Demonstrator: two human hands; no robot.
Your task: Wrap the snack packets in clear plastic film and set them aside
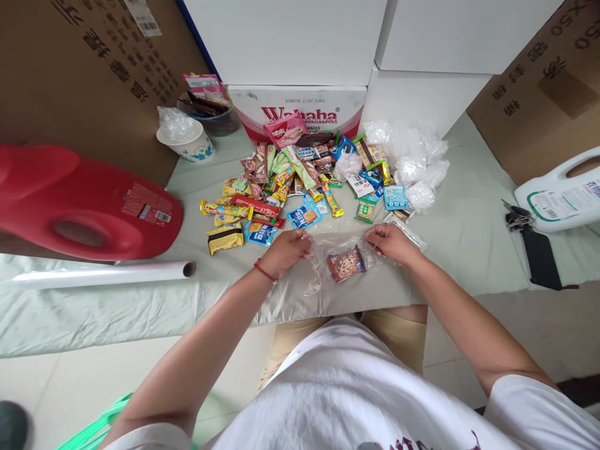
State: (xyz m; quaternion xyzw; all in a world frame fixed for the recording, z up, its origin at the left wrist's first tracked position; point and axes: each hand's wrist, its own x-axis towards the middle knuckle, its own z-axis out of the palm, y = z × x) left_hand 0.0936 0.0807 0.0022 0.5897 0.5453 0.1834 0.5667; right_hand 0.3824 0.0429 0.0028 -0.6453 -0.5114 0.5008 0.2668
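Observation:
A sheet of clear plastic wrap [315,269] stretches between my two hands near the table's front edge. My left hand [289,251] pinches its left side, fingers closed. On the other side my right hand [392,242] is closed on the film's right edge. A small snack packet in brown and red [347,264] lies on the film, between the hands. Just beyond them spreads a pile of packaged snacks, among them a blue packet [305,215], a yellow packet [225,239] and a green packet [364,210]. A silvery wrapper [407,232] lies beside my right hand.
Several crumpled plastic-wrapped bundles [417,162] sit right of the pile. At left are a red jug [94,206], a film roll [107,273], a paper cup [190,147] and a dark bowl [222,122]. White boxes [300,37] stand behind. A phone [541,259], keys [518,217] and white bottle [562,197] lie right.

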